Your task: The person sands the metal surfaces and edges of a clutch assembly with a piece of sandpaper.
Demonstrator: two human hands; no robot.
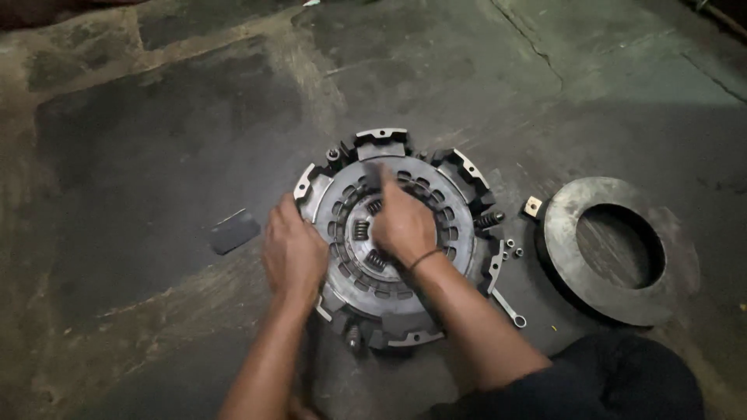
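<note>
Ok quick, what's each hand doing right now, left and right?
Left hand: resting on the rim of the clutch assembly, fingers curled; holding anything cannot be told.
Right hand: on the clutch disc's centre, blurred; grip cannot be told.

Dull grey metal clutch assembly (393, 233) (grimy)

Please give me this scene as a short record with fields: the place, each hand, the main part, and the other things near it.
Place: stained, cracked concrete floor
Main part: round clutch assembly with coil springs, lying flat
Left hand: left hand rests on the assembly's left rim
Right hand: right hand on the centre, a blurred dark tool at its fingers; whether the grip is closed cannot be told
Right of it: heavy metal ring lying flat
Between them: wrench, small nuts
Left of it: flat dark piece
</note>
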